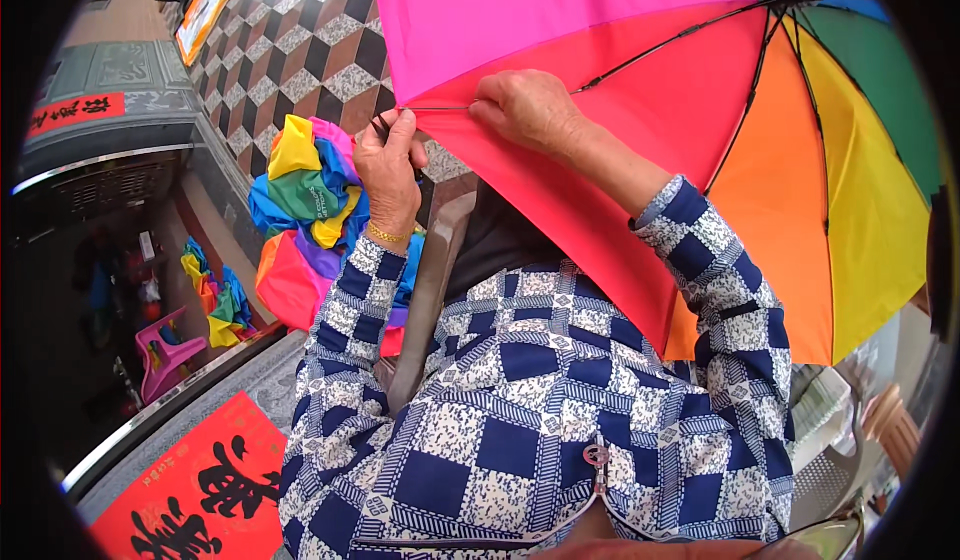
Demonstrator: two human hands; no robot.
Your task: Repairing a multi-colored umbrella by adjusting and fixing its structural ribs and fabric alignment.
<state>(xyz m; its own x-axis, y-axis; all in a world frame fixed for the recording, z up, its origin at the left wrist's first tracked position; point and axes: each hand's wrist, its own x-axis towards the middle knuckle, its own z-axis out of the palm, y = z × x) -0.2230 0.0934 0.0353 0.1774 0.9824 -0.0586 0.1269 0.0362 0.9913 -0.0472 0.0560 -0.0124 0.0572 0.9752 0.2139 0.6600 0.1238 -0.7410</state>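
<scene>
An opened rainbow umbrella (610, 80) spreads across the upper right, its black ribs and underside facing me. My left hand (390, 175) is closed at the corner where the pink and red panels meet, thumb and finger pinching the tip. A small dark loop or cord (379, 128) shows among its fingers; I cannot make out what it is. To the right, my right hand (535, 110) is closed in a pinch on a thin metal rib (438, 110) running along the panel seam. Its fingertips are partly hidden.
Rainbow cloth (310, 200) lies heaped left of my left arm, beside a brown chair armrest (432, 305). A dark recess or reflecting panel at far left shows a pink plastic item (170, 352). Red paper with black writing (200, 485) is at lower left. Patterned tiles (300, 45) cover the floor.
</scene>
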